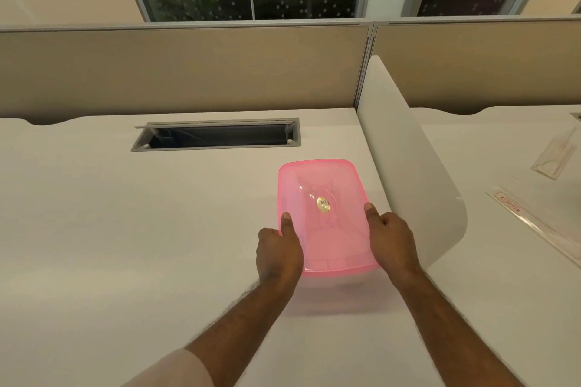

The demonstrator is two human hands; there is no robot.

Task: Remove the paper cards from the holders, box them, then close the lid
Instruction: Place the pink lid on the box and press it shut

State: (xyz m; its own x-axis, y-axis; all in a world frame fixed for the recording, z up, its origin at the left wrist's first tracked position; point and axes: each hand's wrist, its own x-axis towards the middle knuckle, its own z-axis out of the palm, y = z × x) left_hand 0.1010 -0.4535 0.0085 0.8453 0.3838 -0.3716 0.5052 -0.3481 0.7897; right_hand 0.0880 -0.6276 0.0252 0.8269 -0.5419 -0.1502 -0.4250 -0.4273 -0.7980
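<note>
Hands are gripping the pink box (323, 217) from both sides. The left hand (278, 253) is clamping the left edge, thumb lying on the lid (314, 182) and fingers curling out of sight below the rim. The right hand (393, 237) is mirroring this on the right edge. The lid is sitting on the box, and the box is resting on the white desk (125, 229), just beside the curved divider (408, 166). Clear holders (556, 157) are lying on the neighbouring desk beyond the divider, well apart from the box. Whether cards are already inside cannot be told through the tinted plastic.

Risk: uneven thumb pressure is likely to leave one corner unseated. Pushing sideways could slide the box against the divider.
</note>
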